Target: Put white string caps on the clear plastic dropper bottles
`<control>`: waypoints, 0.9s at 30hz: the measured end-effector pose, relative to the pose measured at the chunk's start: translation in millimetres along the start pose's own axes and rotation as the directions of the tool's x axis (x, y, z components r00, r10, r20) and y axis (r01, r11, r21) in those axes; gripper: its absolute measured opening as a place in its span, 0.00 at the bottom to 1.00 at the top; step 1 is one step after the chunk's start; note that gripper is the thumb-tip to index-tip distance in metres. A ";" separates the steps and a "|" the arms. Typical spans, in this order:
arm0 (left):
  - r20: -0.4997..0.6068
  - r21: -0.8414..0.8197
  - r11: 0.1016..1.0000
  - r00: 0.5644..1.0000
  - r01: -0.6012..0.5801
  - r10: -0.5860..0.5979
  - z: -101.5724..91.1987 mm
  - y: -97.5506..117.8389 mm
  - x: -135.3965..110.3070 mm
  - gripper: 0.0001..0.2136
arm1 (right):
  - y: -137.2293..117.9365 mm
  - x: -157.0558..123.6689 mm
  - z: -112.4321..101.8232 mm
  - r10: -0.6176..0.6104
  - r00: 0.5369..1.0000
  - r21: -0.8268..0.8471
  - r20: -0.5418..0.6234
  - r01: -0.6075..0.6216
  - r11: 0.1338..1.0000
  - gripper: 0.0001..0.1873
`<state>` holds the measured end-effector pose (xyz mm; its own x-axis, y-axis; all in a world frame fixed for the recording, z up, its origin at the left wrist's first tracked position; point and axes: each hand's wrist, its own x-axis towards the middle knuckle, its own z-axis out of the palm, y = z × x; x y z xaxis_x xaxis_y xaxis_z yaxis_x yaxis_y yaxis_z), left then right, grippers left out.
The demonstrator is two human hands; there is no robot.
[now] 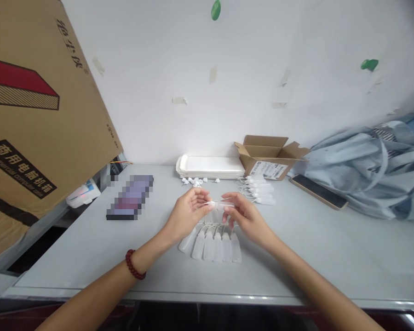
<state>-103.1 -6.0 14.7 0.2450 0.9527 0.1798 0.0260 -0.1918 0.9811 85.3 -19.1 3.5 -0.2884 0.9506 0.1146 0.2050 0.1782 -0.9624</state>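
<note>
Pinching a white cap (211,203) in its fingers, the left hand (189,212) faced the right hand (245,215), whose fingers gripped an apparent translucent squeeze bottle (227,204) above the desk (279,276), one seemingly light, soft-walled and best held gently near its neck.

Smooth, frosted plastic bottles (217,248)
</note>
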 end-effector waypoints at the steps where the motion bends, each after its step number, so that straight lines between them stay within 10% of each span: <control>1: 0.000 0.001 1.000 1.000 0.003 -0.003 -0.3 -0.7 0.1 0.15 | -0.1 0.4 -0.6 -0.004 1.000 0.021 0.002 0.004 1.000 0.15; 19: 0.040 -0.029 1.000 0.999 -0.010 0.011 -3.2 0.3 -0.2 0.12 | -8.4 -0.3 -5.9 0.128 0.978 0.350 0.167 -0.180 0.919 0.18; 27: 0.100 -0.130 0.973 0.979 0.191 -0.179 -0.4 11.9 -1.8 0.13 | -9.1 -0.8 -6.7 0.076 0.979 0.354 0.187 -0.139 0.925 0.16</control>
<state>-103.7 -9.9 26.1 0.3316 0.9434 -0.0069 -0.0535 0.0261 0.9982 90.0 -19.8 13.9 -0.4418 0.8971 -0.0067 -0.1009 -0.0571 -0.9933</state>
